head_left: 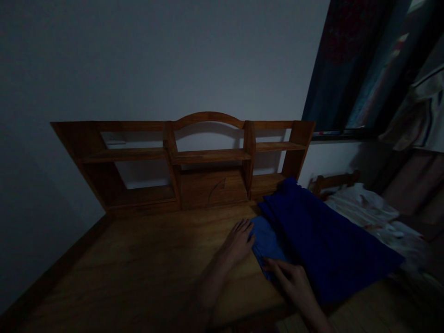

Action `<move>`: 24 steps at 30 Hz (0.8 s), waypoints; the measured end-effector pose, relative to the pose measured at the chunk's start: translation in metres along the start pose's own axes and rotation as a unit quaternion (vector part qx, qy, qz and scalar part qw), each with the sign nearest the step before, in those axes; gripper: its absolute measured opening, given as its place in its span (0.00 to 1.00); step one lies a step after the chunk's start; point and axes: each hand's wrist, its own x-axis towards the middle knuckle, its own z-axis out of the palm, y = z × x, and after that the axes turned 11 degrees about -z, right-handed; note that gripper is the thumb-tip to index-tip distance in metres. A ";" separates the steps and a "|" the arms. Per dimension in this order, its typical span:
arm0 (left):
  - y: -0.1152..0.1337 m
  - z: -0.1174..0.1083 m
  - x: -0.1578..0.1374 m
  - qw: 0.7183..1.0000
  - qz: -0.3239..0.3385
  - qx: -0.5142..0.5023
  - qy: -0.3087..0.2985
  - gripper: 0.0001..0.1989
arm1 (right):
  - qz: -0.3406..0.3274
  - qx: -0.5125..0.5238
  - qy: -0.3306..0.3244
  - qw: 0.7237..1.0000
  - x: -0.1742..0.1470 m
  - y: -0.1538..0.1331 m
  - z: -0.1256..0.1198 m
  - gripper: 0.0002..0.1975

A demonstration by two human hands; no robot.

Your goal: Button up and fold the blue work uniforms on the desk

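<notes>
A lighter blue piece of cloth (pixel 268 238) lies on the wooden desk, partly under or against a large dark blue cloth (pixel 322 245) on its right. I cannot tell whether the two are one piece. My left hand (pixel 241 239) rests palm down at the upper left edge of the lighter cloth, fingers stretched out and thumb apart. Lower down the same edge, my right hand (pixel 293 280) has its thumb and fingers together on the cloth near the corner. The dim light hides the details of the folds.
A wooden shelf unit (pixel 211 157) stands along the back of the desk (pixel 156 259), against the wall. To the right are a wooden chair (pixel 335 180) with white cloth (pixel 364 203) on it, a dark curtain (pixel 347 60) and hanging clothes (pixel 423 111).
</notes>
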 end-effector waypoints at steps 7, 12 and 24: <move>0.001 0.005 0.002 1.000 -0.008 0.004 0.017 0.26 | -0.030 -0.028 0.013 0.999 0.003 0.003 -0.001 0.16; 0.005 -0.009 -0.001 1.000 0.009 -0.010 0.007 0.30 | -0.092 -0.101 0.043 0.990 0.005 0.011 -0.001 0.15; -0.007 -0.013 0.010 0.990 0.101 -0.096 -0.018 0.29 | -0.040 -0.173 0.038 0.983 0.001 0.008 0.003 0.11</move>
